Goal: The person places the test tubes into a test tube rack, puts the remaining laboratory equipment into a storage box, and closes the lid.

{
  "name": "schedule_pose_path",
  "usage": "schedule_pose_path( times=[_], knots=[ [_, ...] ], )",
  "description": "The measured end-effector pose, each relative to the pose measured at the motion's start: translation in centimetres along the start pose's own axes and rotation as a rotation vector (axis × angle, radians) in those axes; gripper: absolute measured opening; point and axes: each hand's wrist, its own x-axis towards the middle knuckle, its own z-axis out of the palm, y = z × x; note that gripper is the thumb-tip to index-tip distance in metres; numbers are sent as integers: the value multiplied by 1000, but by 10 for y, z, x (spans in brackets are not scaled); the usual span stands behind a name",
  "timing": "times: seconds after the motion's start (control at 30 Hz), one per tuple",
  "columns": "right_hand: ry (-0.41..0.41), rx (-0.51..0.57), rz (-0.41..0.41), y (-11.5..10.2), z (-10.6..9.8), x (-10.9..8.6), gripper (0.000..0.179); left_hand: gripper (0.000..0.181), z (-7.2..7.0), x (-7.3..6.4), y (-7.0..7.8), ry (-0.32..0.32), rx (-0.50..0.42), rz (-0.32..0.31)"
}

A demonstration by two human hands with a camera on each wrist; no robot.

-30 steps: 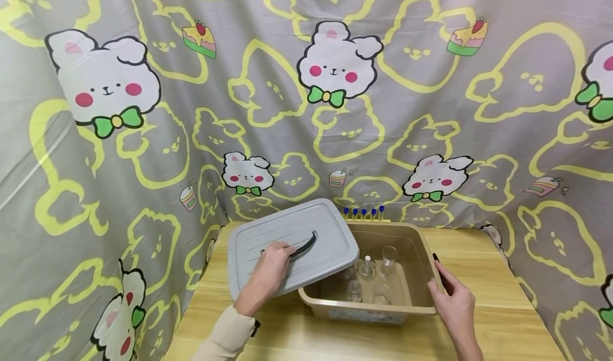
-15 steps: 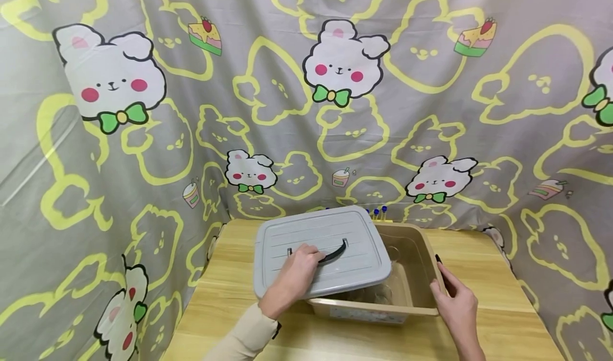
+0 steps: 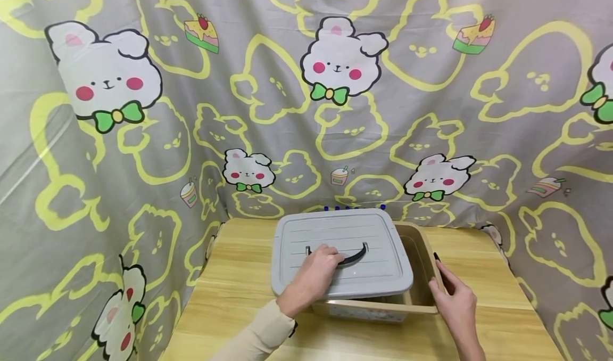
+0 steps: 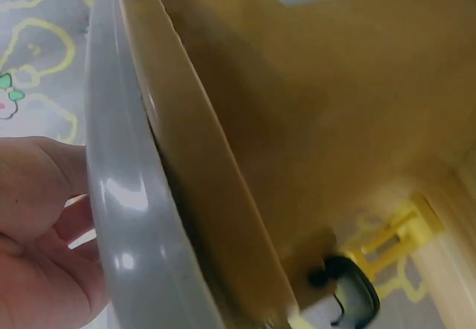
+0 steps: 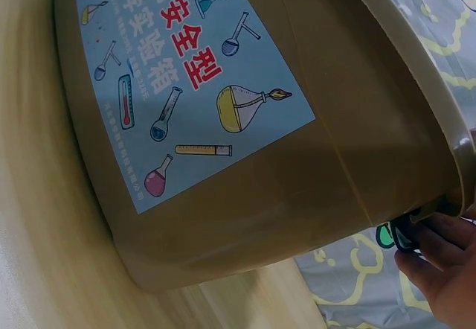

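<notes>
My left hand (image 3: 316, 273) grips the black handle (image 3: 354, 257) of the grey lid (image 3: 383, 233). Most of the brown plastic bin (image 3: 423, 254) lies under that lid, which sits shifted to the left. A gap shows the bin's inside along the right end; whatever lies farther in is covered. At the bin's right end, my right hand (image 3: 455, 300) holds the wall, thumb at the rim and fingers on the outside by a black latch (image 5: 405, 234). In the left wrist view, the lid's edge (image 4: 130, 195) runs close along the bin's rim (image 4: 201, 143).
Behind the lid stand blue-capped tubes, only their caps (image 3: 337, 208) showing. A yellow plastic piece (image 4: 401, 232) appears beyond the bin in the left wrist view. A printed label (image 5: 186, 91) covers the bin's front. The wooden table (image 3: 239, 276) meets a patterned curtain (image 3: 287, 111) behind.
My left hand has carried the lid rightward over the bin, hiding the glassware seen inside earlier and most of the tubes behind. My right hand stays at the bin's right end.
</notes>
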Motion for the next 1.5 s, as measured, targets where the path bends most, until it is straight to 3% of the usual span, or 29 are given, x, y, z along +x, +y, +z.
schedule_pose_path(
  times=[0.4, 0.77, 0.93, 1.13, 1.5],
  knots=[
    [1, -1, -9, 2, -1, 2, 41, 29, 6, 14, 21, 5, 7, 55],
    [-42, -84, -40, 5, -9, 5, 36, 31, 7, 21, 28, 4, 3, 44],
    [4, -51, -23, 4, -11, 4, 33, 28, 8, 23, 33, 16, -4, 59],
    [94, 83, -19, 6, -11, 9, 30, 26, 10, 26, 39, 3, -6, 63],
    [57, 61, 73, 10, -13, 13, 37, 28, 17, 27, 49, 7, -15, 80]
  ],
)
